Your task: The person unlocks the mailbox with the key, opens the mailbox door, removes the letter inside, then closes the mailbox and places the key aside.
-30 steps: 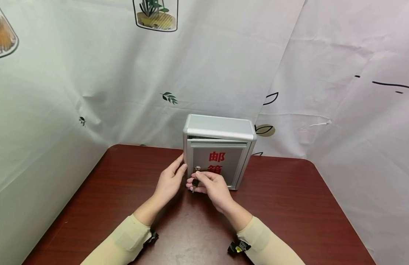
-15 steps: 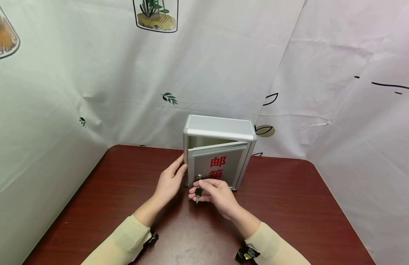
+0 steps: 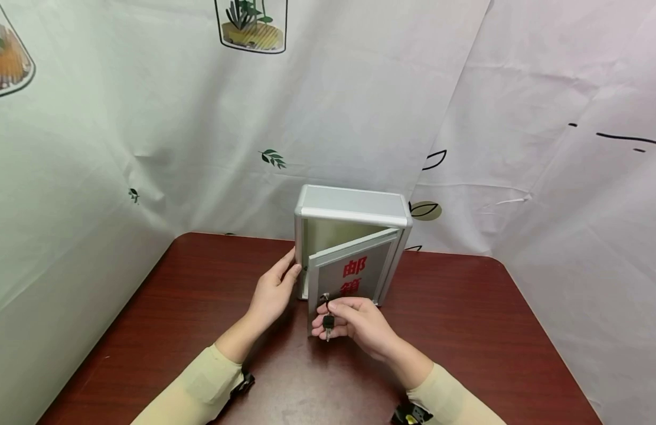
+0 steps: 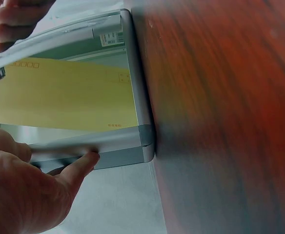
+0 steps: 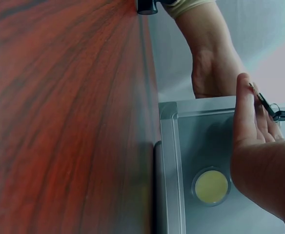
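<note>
A silver metal mailbox [image 3: 354, 203] with red characters stands upright on the table. Its door [image 3: 378, 257], hinged on the right, is swung partway out. Through the gap, the left wrist view shows a yellow envelope [image 4: 59, 95] inside. My left hand [image 3: 271, 292] rests on the box's left side with fingers extended and thumb near the front edge. My right hand [image 3: 362, 321] pinches a key at the door's lock [image 3: 325, 296], its head mostly hidden by the fingers. A second, black-headed key [image 3: 328, 321] dangles on the ring before the palm.
The brown wooden table [image 3: 200, 307] has rounded far corners. White printed cloth [image 3: 333, 106] hangs behind and on both sides, close behind the mailbox. A round yellow window [image 5: 211, 186] in the door shows in the right wrist view.
My right hand has moved toward me and slightly right, swinging the mailbox door from barely ajar to partway out. The left hand has stayed on the box's side.
</note>
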A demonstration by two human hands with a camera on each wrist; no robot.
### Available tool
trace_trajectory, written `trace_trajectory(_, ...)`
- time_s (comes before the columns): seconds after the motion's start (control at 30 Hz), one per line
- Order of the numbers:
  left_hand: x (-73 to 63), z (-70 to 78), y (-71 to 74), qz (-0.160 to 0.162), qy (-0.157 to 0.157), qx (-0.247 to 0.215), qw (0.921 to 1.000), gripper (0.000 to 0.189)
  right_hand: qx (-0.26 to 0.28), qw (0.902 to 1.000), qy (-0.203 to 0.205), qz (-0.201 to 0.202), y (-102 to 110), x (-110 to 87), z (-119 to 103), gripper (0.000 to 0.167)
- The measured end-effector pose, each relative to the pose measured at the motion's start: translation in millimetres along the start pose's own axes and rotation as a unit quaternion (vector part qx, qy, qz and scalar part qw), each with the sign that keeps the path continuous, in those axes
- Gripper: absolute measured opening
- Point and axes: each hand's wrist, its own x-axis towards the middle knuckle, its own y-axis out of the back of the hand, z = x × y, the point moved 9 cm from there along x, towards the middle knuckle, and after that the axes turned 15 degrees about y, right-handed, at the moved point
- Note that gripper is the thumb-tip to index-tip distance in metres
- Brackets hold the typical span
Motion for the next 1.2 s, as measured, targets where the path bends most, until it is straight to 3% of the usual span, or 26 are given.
trace_trajectory(0.67, 1.1, 0.1, -1.5, -0.008, 0.005, 0.008, 0.9999, 0.055, 0.01, 0.9983, -0.002, -0.058, 7.5, -30.1, -14.6, 0.046)
trace_trajectory(1.2, -0.1, -2.4, -2.0, -0.015, 0.014, 0.0, 0.9998, 0.054, 0.057, 0.9885, 0.011, -0.14, 14.7, -49.3, -28.7, 0.04)
